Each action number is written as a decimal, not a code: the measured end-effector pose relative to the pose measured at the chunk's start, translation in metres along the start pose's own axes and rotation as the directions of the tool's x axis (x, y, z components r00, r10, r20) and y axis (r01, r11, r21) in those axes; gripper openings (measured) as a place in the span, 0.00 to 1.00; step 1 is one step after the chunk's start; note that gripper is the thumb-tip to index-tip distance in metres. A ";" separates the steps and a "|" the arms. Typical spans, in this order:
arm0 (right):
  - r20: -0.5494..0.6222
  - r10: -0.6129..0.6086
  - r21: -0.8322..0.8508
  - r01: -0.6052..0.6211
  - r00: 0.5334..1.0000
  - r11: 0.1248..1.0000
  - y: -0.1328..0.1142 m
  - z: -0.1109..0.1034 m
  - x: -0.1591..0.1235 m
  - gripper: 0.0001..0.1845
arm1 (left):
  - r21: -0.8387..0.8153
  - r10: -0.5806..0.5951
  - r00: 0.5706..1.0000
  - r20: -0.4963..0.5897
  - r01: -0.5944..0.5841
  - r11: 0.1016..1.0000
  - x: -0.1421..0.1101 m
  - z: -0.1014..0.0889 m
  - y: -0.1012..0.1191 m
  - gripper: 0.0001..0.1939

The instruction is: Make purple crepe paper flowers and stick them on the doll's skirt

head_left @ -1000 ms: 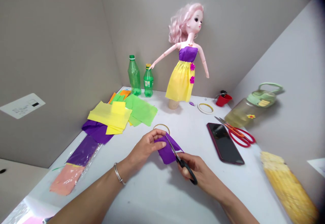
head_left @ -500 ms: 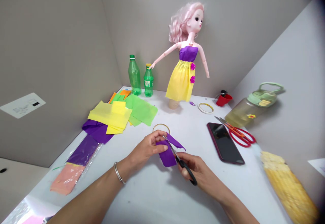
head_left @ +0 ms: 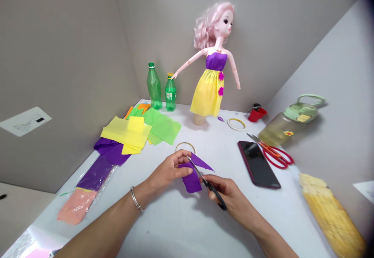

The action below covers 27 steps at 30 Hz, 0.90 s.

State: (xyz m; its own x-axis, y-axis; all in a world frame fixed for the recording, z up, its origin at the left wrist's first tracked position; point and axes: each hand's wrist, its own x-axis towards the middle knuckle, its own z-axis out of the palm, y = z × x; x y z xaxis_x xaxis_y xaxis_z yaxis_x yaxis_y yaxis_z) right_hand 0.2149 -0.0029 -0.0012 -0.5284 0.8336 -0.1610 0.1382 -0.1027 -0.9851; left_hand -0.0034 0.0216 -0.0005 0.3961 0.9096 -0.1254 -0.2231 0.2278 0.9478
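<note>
My left hand (head_left: 172, 165) pinches a piece of purple crepe paper (head_left: 191, 181) between thumb and fingers, just above the table. My right hand (head_left: 223, 189) is wrapped around black-handled scissors (head_left: 216, 194). Their blades lie across the purple paper, pointing up and left to my left fingertips. A narrow purple flap (head_left: 202, 162) stands apart on the far side of the blades. Right behind my left fingers lies a thin gold ring (head_left: 194, 147), partly hidden. At the back stands a pink-haired doll (head_left: 216, 61) in a purple top and yellow skirt.
Yellow sheets (head_left: 124, 133), green sheets (head_left: 168, 127) and a plastic packet (head_left: 94, 176) lie on the left. Two green bottles (head_left: 154, 88) stand behind. A phone (head_left: 258, 166), red-handled scissors (head_left: 279, 157), a water bottle (head_left: 292, 123), a white ring (head_left: 233, 127) and a yellow item (head_left: 331, 215) occupy the right.
The scissor handles have shifted slightly while the blades stay across the purple paper. The narrow flap reaches a little further right. Both hands keep nearly the same place.
</note>
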 end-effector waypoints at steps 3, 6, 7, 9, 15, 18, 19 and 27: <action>-0.006 0.005 -0.039 -0.005 1.000 0.999 -0.002 0.000 0.000 0.25 | 0.001 0.003 1.000 0.001 -0.003 1.000 0.000 -0.001 -0.001 0.21; 0.006 0.010 -0.066 -0.010 1.000 0.998 0.000 -0.001 0.000 0.26 | 0.012 0.012 1.000 0.011 -0.012 1.000 0.001 -0.003 -0.003 0.21; 0.014 0.009 -0.065 -0.008 1.000 0.998 0.001 -0.001 -0.001 0.26 | 0.015 0.014 1.000 0.013 -0.015 1.000 0.001 -0.003 -0.004 0.20; 0.039 0.012 -0.049 -0.010 0.999 0.999 0.003 -0.001 -0.001 0.28 | 0.015 0.019 1.000 0.017 -0.020 1.000 0.001 -0.003 -0.004 0.21; 0.106 -0.020 -0.006 0.021 0.994 1.000 -0.004 -0.001 -0.001 0.34 | 0.016 0.017 0.999 0.045 -0.018 1.000 0.002 -0.002 -0.001 0.23; 0.156 -0.043 0.016 0.041 0.987 0.999 -0.007 -0.003 -0.003 0.34 | 0.042 0.008 0.999 0.042 -0.010 0.999 0.002 -0.003 0.001 0.23; 0.181 -0.046 0.036 0.041 0.982 0.999 -0.007 -0.004 -0.005 0.35 | 0.048 0.009 0.999 0.040 -0.011 0.999 0.002 -0.003 0.001 0.23; 0.131 -0.095 0.167 0.072 0.987 0.983 -0.004 -0.013 -0.008 0.40 | 0.072 0.025 1.000 0.003 -0.025 0.997 0.004 -0.010 -0.004 0.22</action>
State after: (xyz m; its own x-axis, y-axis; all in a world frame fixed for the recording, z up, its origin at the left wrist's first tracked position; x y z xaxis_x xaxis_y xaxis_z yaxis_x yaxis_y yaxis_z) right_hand 0.2297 -0.0025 0.0050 -0.6446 0.7610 -0.0734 -0.0423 -0.1314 -0.9904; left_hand -0.0096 0.0281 -0.0079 0.3933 0.9138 -0.1012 -0.1680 0.1796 0.9693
